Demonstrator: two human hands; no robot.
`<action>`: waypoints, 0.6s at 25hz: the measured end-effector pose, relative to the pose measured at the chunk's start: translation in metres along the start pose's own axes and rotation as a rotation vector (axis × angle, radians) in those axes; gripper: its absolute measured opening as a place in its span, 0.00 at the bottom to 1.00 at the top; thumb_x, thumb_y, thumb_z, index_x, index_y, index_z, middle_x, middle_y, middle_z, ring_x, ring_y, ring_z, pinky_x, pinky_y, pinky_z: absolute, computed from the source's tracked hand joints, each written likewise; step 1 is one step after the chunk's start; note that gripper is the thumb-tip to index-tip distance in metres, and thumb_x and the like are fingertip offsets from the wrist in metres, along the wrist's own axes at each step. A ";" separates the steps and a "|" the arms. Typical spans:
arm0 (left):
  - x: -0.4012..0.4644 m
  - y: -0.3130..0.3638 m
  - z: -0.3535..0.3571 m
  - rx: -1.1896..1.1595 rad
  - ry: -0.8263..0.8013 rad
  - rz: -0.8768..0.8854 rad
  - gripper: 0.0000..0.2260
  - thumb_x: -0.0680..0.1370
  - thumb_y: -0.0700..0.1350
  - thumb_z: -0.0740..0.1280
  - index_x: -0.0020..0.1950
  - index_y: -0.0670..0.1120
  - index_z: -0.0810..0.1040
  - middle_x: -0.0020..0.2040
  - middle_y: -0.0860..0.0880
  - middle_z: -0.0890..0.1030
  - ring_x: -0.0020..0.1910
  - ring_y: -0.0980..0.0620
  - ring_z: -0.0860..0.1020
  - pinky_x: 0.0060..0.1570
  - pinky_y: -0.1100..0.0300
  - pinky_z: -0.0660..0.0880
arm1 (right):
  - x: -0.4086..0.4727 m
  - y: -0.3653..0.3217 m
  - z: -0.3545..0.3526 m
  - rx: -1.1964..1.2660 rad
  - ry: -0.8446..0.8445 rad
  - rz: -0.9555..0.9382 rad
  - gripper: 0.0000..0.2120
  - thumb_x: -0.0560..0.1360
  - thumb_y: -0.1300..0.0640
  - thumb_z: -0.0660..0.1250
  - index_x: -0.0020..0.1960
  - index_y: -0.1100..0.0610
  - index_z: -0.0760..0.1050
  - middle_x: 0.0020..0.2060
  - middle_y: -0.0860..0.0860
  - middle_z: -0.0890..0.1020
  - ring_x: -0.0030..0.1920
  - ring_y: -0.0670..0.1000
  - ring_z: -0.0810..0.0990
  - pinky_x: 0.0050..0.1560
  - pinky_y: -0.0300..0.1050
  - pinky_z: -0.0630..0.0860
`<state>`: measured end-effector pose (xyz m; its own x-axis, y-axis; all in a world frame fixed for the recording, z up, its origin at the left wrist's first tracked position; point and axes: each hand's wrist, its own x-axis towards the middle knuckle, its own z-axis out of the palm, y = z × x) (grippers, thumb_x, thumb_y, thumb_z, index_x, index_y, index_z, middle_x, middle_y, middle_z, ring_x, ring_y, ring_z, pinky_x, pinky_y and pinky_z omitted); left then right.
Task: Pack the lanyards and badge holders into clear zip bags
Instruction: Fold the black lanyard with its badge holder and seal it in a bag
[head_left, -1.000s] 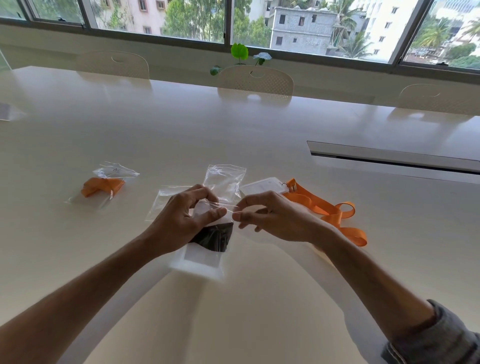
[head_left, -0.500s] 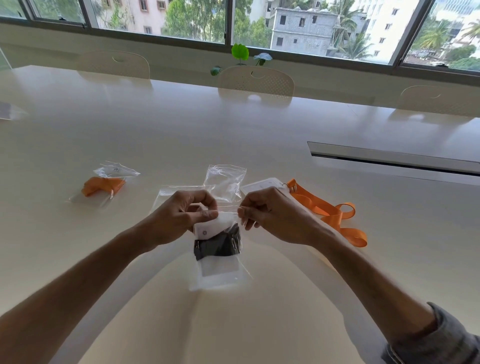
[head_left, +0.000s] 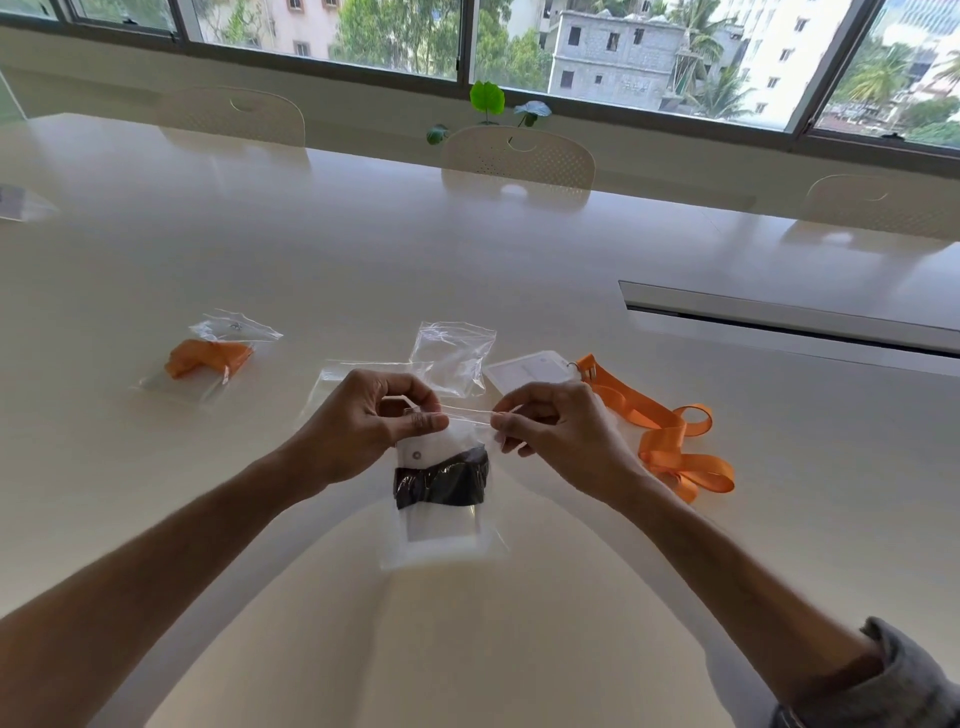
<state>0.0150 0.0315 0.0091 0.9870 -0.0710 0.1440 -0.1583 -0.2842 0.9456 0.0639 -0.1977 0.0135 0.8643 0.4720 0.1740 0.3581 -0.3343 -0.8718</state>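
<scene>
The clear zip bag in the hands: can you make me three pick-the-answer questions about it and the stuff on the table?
1. Where does the loose orange lanyard lie?
A. right of the hands
B. left of the hands
C. on a chair

2. What colour is the folded lanyard inside the clear zip bag being held?
A. orange
B. black
C. green

3. How is that bag held?
A. lying untouched
B. one hand only
C. both hands pinch its top

Answers: 1 A, it sits beside the right hand. 2 B, a dark band shows through the plastic. 3 C, the left hand and right hand each have a grip on the top strip.
</scene>
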 end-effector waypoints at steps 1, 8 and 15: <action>0.000 -0.001 0.001 0.005 0.005 0.002 0.09 0.67 0.51 0.75 0.40 0.48 0.83 0.38 0.45 0.83 0.37 0.55 0.80 0.38 0.65 0.76 | 0.000 0.004 0.002 0.031 0.000 0.031 0.06 0.75 0.56 0.71 0.45 0.59 0.83 0.36 0.53 0.86 0.38 0.53 0.86 0.42 0.51 0.84; 0.001 -0.001 0.001 -0.070 0.030 -0.100 0.11 0.67 0.50 0.75 0.44 0.46 0.82 0.41 0.46 0.84 0.39 0.53 0.82 0.37 0.64 0.77 | 0.002 0.022 0.008 0.187 -0.058 0.024 0.06 0.77 0.56 0.69 0.42 0.54 0.82 0.35 0.50 0.85 0.37 0.49 0.84 0.39 0.41 0.80; 0.008 -0.006 -0.012 -0.444 0.102 -0.487 0.10 0.69 0.40 0.73 0.48 0.38 0.83 0.45 0.41 0.84 0.38 0.50 0.84 0.37 0.64 0.79 | 0.006 0.038 0.009 0.210 0.070 0.035 0.07 0.78 0.55 0.67 0.45 0.57 0.81 0.35 0.50 0.84 0.38 0.47 0.83 0.37 0.39 0.77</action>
<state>0.0241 0.0439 0.0076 0.9441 0.0634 -0.3234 0.3102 0.1610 0.9370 0.0800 -0.2002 -0.0230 0.8997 0.4031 0.1671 0.2525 -0.1687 -0.9528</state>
